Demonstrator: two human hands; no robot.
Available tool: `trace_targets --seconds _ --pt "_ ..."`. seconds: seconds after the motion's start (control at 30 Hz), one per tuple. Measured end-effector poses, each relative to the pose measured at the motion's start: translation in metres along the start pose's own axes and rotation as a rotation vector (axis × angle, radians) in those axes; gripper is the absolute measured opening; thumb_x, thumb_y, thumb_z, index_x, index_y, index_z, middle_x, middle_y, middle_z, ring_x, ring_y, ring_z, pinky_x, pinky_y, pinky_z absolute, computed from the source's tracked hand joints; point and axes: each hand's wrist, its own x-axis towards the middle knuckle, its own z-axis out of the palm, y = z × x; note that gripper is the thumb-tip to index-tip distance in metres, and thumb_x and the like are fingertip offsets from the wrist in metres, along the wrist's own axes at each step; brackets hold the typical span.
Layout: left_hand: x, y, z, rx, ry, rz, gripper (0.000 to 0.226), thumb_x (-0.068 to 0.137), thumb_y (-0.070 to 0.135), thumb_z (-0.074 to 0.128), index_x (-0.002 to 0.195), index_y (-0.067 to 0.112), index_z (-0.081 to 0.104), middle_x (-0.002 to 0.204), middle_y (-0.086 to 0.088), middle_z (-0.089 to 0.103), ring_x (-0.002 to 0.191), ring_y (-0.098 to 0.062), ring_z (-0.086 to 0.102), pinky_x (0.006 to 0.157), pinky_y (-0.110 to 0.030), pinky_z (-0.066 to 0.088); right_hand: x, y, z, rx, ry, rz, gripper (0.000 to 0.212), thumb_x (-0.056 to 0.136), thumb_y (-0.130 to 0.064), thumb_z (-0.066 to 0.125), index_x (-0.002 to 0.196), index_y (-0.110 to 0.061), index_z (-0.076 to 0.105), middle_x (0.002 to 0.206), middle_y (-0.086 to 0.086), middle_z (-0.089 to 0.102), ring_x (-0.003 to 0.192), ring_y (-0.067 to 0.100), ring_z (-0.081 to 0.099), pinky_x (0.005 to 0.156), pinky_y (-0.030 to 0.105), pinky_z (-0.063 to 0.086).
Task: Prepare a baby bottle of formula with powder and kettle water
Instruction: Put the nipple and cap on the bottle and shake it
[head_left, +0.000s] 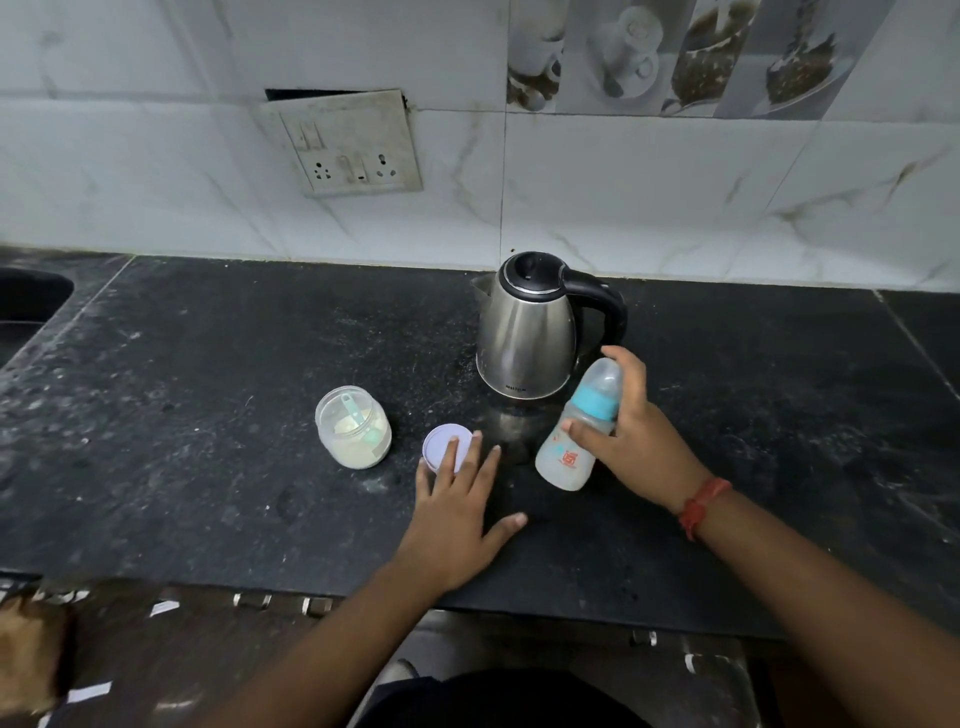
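Right hand (631, 447) grips the baby bottle (576, 431) around its middle, thumb across the front, fingers wrapped behind. The bottle is tilted, top leaning away toward the kettle (530, 327); whether its base touches the black tabletop (208, 415) cannot be told. Blue collar and clear cap are on.

Left hand (462, 499) lies flat, fingers straight, holding nothing; fingertips rest on the pale round lid (447, 447) lying just beside the open powder jar (353, 428). A teal scoop stands inside the jar, in the powder.

Handling judgement: the bottle looks like thin translucent plastic, light, probably empty, a bit slick. The mid-body hold is sound for carrying; for unscrewing, better to steady the lower body and turn the blue collar. The jar looks light and tippable, best steadied at the wall while scooping. The steel kettle is likely heavy if filled and possibly hot, so only the black handle is safe to take.
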Motion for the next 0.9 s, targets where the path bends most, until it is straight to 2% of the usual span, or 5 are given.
trace_targets --seconds 0.23,0.37,0.53,0.8,0.9 --pt "-0.031 -0.049 0.049 0.184 -0.001 -0.147 0.088 0.094 0.08 0.012 0.163 0.025 0.015 0.17 -0.007 0.005 0.157 -0.037 0.003 0.119 -0.07 0.013 -0.026 0.011 0.041 0.217 0.199 0.1 0.078 0.091 -0.014 0.072 0.147 -0.034 0.021 0.11 -0.012 0.057 0.093 0.01 0.065 0.074 0.021 0.05" --pt "-0.035 -0.06 0.06 0.219 -0.026 -0.155 0.083 0.096 0.079 0.008 0.163 0.029 0.014 0.172 -0.008 0.008 0.158 -0.035 0.001 0.121 -0.068 0.001 -0.033 0.01 0.053 0.247 0.262 0.117 0.077 0.091 -0.014 0.072 0.145 -0.036 0.022 0.111 -0.013 0.055 0.096 0.011 0.065 0.077 0.028 0.054" --pt "-0.035 -0.061 0.064 0.232 -0.008 -0.148 0.079 0.099 0.076 0.013 0.162 0.03 0.022 0.171 -0.009 0.017 0.158 -0.035 0.01 0.12 -0.067 0.001 -0.038 0.008 0.055 0.278 0.291 0.126 0.074 0.089 -0.016 0.073 0.138 -0.045 0.026 0.112 -0.01 0.057 0.096 0.015 0.067 0.083 0.047 0.06" --pt "-0.035 -0.061 0.065 0.245 0.016 -0.141 0.081 0.097 0.077 0.007 0.163 0.03 0.019 0.172 -0.007 0.013 0.159 -0.034 0.005 0.12 -0.066 -0.003 -0.042 0.011 0.044 0.403 0.164 0.156 0.078 0.09 -0.016 0.074 0.141 -0.051 0.027 0.119 -0.002 0.06 0.1 0.023 0.072 0.077 0.049 0.063" --pt "-0.035 -0.061 0.066 0.244 0.025 -0.136 0.081 0.098 0.077 0.009 0.162 0.029 0.023 0.171 -0.008 0.018 0.158 -0.035 0.009 0.12 -0.068 0.002 -0.04 0.013 0.037 0.561 0.416 0.168 0.071 0.093 -0.018 0.071 0.144 -0.042 0.028 0.122 0.0 0.058 0.103 0.023 0.07 0.073 0.045 0.064"
